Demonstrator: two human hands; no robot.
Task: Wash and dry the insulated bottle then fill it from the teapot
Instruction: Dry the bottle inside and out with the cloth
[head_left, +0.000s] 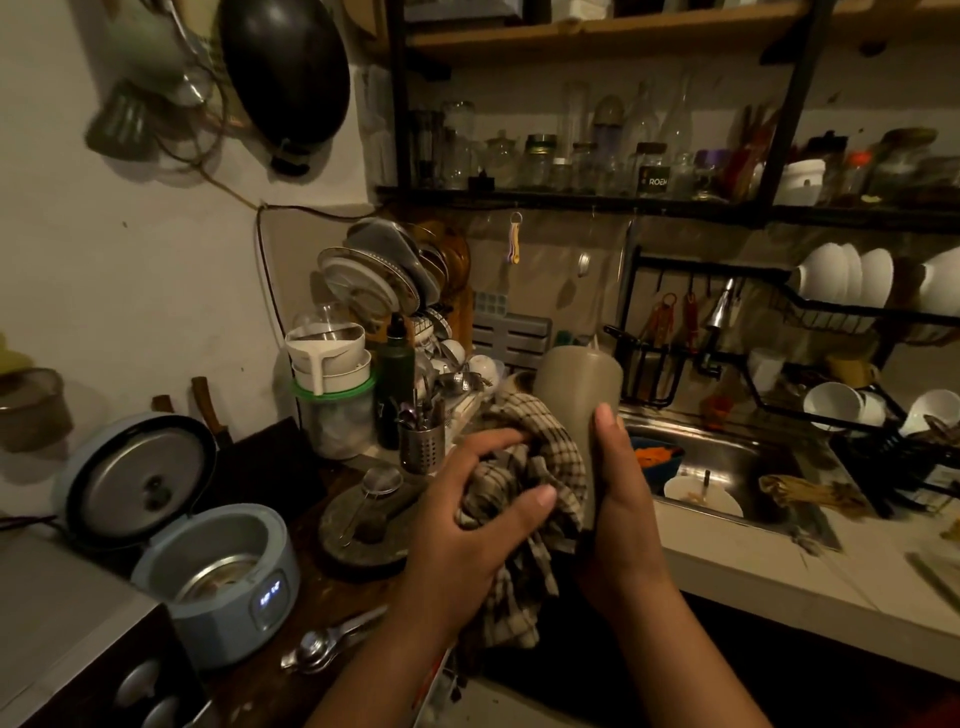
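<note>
1. The tall taupe cylindrical insulated bottle (576, 395) was held roughly upright in the air at the counter's edge, just left of the steel sink (737, 452).
2. The right hand (623, 519) gripped the bottle's lower part, with the thumb laid up along its side.
3. The left hand (457, 530) clutched a beige-and-brown checked cloth (545, 441) with curled fingers and pressed it against the bottle's left side. The cloth's loose end hung below.
4. In the sink lay 1 blue bowl (655, 457) with orange contents and 1 white plate (701, 499).
5. On the dark counter at the left sat a pale blue rice cooker (218, 566), lid open. Behind the hands stood a perforated steel utensil holder (421, 447).
</note>
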